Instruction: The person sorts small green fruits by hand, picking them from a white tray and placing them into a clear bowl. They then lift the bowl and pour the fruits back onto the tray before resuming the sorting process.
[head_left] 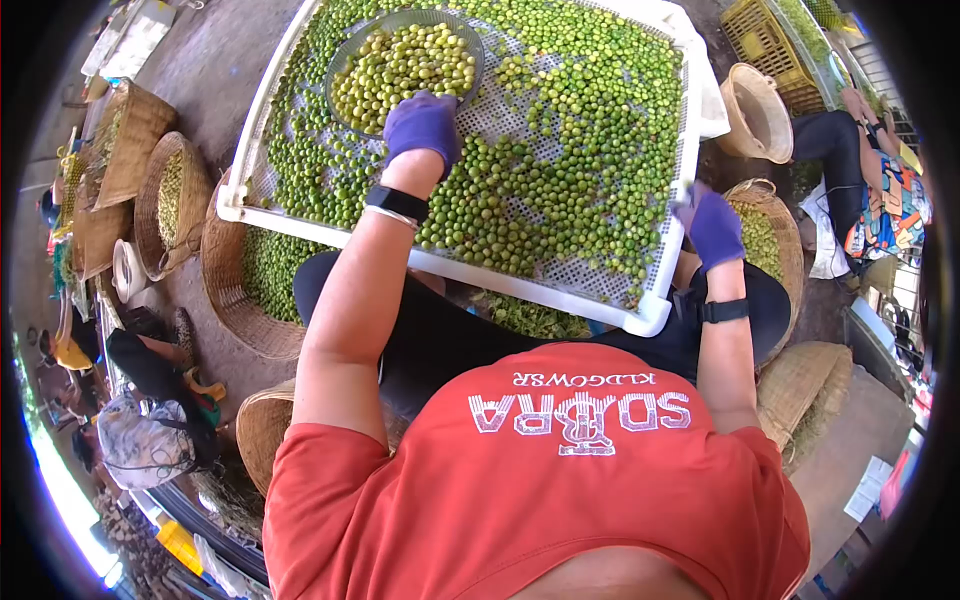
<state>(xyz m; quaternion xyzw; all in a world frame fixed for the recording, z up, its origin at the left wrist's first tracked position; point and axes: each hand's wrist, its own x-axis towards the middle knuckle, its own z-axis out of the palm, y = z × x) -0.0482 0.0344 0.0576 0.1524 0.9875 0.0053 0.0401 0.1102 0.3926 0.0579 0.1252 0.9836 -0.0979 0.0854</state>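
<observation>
My left hand [422, 135], in a purple glove, grips the near rim of a dark bowl [478, 62]. Pale yellow-green round fruits [405, 72] fill that bowl; my fingertips are partly hidden there. Beneath it lies a white perforated tray [500, 283], spread with many small green round fruits [590, 150]. At the tray's right edge is my right hand [714, 225], gloved in purple too. Its fingers are smeared by motion, so I cannot make out what they hold, if anything.
Wicker baskets of fruit stand close by: one basket [225, 275] at left, another [790, 240] at right. A pale tub [757, 115] and yellow crate [775, 50] are upper right. Another person's leg [835, 165] shows at far right. More baskets [130, 140] line the left.
</observation>
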